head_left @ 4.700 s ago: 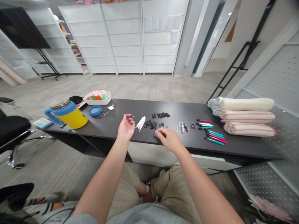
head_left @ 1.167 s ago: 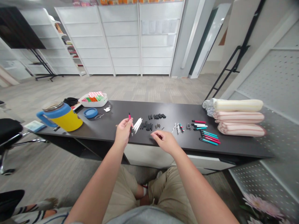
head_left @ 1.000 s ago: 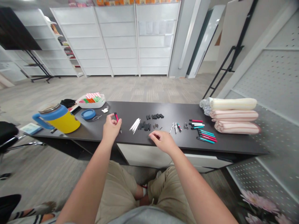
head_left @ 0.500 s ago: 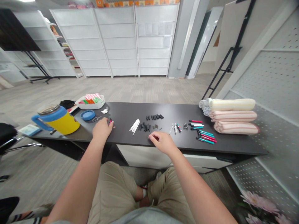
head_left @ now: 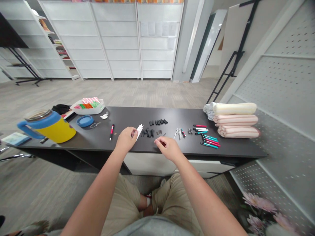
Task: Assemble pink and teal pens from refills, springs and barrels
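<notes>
My left hand (head_left: 126,139) is at the near end of a bundle of thin white sticks (head_left: 140,129) on the dark table (head_left: 98,139), its fingertips pinched on one of them. A red and black pen (head_left: 112,131) lies on the table just left of that hand. My right hand (head_left: 168,147) hovers over the table's front edge with thumb and forefinger pinched; what they hold is too small to name. Short black caps (head_left: 148,132) lie in a row between the hands, and more of the black caps (head_left: 158,122) lie farther back.
Finished red, teal and white pens (head_left: 206,139) lie to the right beside rolled towels (head_left: 233,119). Small pen parts (head_left: 179,132) sit mid-table. At the left stand a yellow mug with a blue lid (head_left: 50,127), a blue disc (head_left: 85,120) and a white tray (head_left: 89,109).
My left hand carried the red and black pen to the left, laid it on the table, and came back right to the white sticks. My right hand stayed pinched near the front edge.
</notes>
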The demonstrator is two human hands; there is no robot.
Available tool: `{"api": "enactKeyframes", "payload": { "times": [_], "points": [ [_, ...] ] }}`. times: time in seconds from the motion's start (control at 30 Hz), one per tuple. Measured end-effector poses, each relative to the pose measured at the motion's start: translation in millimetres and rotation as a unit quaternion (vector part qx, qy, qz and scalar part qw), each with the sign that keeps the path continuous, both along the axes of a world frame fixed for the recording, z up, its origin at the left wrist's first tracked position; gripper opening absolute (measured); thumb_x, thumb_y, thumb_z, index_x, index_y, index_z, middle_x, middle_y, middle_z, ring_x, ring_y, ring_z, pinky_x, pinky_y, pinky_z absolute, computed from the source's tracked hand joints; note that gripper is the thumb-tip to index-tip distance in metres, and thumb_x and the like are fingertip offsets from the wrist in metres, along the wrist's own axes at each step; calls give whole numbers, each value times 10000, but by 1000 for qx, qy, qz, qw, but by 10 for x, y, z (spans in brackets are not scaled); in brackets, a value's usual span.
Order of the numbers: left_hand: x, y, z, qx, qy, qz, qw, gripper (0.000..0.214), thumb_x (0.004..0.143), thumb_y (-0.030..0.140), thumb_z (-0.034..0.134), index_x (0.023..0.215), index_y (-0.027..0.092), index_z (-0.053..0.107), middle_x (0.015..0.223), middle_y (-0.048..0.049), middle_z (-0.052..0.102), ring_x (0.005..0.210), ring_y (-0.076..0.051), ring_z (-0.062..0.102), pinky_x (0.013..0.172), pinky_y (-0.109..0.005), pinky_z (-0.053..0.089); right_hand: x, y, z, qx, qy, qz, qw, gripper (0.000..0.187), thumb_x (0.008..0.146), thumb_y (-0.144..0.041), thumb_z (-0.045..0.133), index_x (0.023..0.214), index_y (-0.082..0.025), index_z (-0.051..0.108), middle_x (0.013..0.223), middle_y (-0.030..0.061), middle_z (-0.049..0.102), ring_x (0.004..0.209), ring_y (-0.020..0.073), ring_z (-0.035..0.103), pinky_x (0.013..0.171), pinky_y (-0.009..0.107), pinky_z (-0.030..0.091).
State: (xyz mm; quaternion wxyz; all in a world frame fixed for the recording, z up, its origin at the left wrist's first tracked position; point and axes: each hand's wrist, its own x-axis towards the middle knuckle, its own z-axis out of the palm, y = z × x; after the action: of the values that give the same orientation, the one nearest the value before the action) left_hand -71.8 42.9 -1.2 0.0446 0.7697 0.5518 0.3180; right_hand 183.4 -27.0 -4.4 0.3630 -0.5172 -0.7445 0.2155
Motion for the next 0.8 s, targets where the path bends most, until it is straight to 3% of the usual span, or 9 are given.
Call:
{"api": "enactKeyframes", "payload": {
  "times": [0.1, 0.2, 0.3, 0.4, 0.53, 0.8],
  "points": [
    [-65, 22, -13, -26, -53, 40, 997, 204, 965, 383, 549, 925, 218, 661, 819, -40, 660, 776, -212, 619, 742, -316, 449, 151, -98, 5, 26, 34, -50, 998, 294, 1035, -391, 520, 949, -230, 750, 834, 27, 744, 731, 187, 643, 694, 288, 448],
    [-97, 7, -7, -39, -84, 51, 994, 212, 952, 392, 559, 885, 219, 660, 779, -22, 658, 735, -195, 611, 709, -299, 430, 518, -264, 31, 86, -15, -172, 981, 321, 1045, -411, 499, 967, -214, 741, 884, 59, 739, 750, 201, 639, 717, 309, 453],
    [-85, -16, -6, -33, -97, 46, 994, 217, 948, 391, 555, 863, 220, 659, 758, -16, 655, 716, -188, 599, 691, -293, 416, 1063, -449, 52, 119, -131, -304, 936, 317, 1041, -395, 492, 1088, -207, 743, 1015, 105, 733, 866, 238, 656, 760, 331, 456],
    [-70, -20, -15, -32, -100, 43, 994, 218, 942, 388, 556, 837, 222, 650, 738, -9, 649, 691, -181, 588, 677, -292, 404, 1592, -607, 22, 96, -256, -381, 883, 306, 1011, -370, 526, 1122, -209, 761, 1063, 125, 699, 869, 253, 652, 688, 337, 433],
    [-72, -12, -33, -30, -105, 43, 993, 214, 938, 386, 558, 838, 222, 650, 741, -9, 645, 688, -178, 583, 675, -288, 406, 1993, -723, -89, 70, -331, -384, 859, 267, 981, -343, 567, 1040, -192, 780, 1054, 123, 669, 817, 238, 640, 681, 349, 447],
    [-76, -33, -21, -28, -105, 43, 993, 211, 947, 377, 550, 830, 226, 641, 741, -14, 645, 710, -189, 595, 684, -293, 411, 2121, -663, -239, 84, -363, -329, 868, 231, 967, -312, 571, 1013, -190, 761, 1079, 141, 646, 846, 260, 619, 803, 399, 512]
  ]
}}
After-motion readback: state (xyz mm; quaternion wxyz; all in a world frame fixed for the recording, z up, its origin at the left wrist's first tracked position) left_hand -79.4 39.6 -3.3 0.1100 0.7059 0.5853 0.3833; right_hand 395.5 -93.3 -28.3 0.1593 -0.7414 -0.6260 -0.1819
